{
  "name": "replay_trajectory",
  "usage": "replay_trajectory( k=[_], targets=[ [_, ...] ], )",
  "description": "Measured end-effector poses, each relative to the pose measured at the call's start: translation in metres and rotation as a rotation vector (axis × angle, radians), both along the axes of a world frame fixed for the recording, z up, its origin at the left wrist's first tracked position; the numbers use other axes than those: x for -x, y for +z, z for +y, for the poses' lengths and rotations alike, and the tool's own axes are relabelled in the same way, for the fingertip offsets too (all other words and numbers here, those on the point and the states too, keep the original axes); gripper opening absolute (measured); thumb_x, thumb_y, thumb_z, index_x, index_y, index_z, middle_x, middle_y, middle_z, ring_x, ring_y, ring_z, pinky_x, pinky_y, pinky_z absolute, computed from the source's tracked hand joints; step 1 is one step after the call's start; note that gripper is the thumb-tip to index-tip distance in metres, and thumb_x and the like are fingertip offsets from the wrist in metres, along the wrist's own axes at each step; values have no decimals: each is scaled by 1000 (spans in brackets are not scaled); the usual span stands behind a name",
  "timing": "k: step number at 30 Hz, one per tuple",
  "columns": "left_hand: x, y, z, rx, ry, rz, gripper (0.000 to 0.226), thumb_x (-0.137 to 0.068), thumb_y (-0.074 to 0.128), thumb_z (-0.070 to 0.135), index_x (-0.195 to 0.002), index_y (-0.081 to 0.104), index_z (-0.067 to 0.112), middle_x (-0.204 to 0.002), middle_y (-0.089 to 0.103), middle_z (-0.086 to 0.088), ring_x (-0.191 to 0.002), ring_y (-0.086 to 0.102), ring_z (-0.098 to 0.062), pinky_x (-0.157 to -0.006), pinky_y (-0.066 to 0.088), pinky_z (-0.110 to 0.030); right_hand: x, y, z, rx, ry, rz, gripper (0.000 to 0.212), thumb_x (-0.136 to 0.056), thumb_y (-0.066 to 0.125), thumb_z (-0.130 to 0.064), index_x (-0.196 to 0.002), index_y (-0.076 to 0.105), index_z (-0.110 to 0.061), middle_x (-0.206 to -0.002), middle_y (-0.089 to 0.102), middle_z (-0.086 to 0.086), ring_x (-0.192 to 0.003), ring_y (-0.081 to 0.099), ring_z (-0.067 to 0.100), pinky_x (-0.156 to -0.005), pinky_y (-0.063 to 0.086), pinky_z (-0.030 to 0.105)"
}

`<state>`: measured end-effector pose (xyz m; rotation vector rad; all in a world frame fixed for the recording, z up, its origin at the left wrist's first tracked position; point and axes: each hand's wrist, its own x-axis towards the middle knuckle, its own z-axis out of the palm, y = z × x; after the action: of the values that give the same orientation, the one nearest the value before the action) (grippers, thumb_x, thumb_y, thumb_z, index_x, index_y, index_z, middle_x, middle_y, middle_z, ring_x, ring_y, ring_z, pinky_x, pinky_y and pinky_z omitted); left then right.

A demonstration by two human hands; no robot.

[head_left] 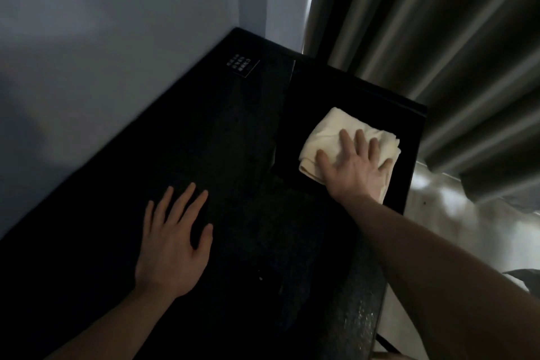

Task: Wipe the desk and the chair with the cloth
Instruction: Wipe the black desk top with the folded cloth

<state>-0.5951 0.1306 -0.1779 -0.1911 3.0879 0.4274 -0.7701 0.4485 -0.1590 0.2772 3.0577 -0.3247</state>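
Note:
A folded cream cloth [330,131] lies on the right part of the black desk [204,140]. My right hand [355,168] presses flat on the cloth, fingers spread and straight. Flat on the desk top at the lower left rests my left hand [175,240], with fingers straight and holding nothing. No chair is in view.
A small dark card with white print [242,65] sits near the desk's back corner. A pale wall [117,38] runs along the desk's left side. Grey curtains [438,38] hang behind and to the right. The desk's right edge drops to a light floor [455,213].

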Motion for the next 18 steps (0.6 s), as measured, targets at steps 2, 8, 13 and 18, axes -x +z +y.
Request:
replay_trajectory(
  k=[2,8,13,18],
  targets=[
    [0,0,0,-11,3,1,66,-96,33,55,-158,42,34,-169,30,10,-158,21,-27,-129,16,-55,25,0,8,-4,-4,1,84,-91,29,-81,-164,21,-40,-177,9,-4,-163,-1,29,-126,0,69],
    [2,-2,-1,-49,25,18,66,-94,36,55,-157,44,37,-167,32,14,-158,22,-23,-127,18,-56,93,1,35,-6,10,6,88,-88,24,-84,-164,23,-42,-177,12,-6,-163,3,26,-126,2,68],
    [1,-4,2,-55,12,75,65,-93,40,50,-155,48,33,-168,34,11,-158,24,-24,-127,19,-57,106,-1,42,-27,35,-12,86,-90,23,-83,-166,18,-42,-177,7,-6,-163,0,27,-126,1,68],
    [1,-2,2,-30,14,71,65,-94,38,51,-154,50,30,-166,36,11,-157,25,-25,-127,20,-56,96,1,39,-62,41,-53,84,-95,20,-81,-168,10,-39,-178,0,-4,-163,-6,28,-126,2,68]
  ],
)
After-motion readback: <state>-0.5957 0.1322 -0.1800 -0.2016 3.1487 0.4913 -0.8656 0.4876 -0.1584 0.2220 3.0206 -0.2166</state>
